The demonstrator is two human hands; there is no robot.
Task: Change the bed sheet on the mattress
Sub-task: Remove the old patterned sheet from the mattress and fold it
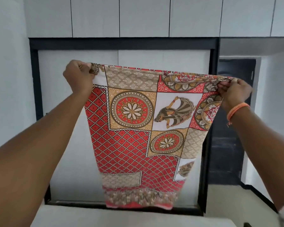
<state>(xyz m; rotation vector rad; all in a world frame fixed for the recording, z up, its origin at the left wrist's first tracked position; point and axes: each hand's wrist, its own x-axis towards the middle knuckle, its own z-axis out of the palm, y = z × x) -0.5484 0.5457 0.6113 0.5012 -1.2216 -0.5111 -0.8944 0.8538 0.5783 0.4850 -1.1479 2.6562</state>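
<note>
Overhead | bed sheet (pixel 138 128) hangs between hands | left hand (pixel 78 76), right hand (pixel 233 91) grip top corners

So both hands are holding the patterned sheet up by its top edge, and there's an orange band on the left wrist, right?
Not quite. The head view shows the orange band on the right wrist, not the left. The rest holds: the left hand and right hand grip the top edge of the patterned sheet, holding it up.

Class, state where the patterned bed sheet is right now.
Centre of the head view, the patterned bed sheet hangs between the raised left hand and right hand, in front of the black-framed wardrobe.
</note>
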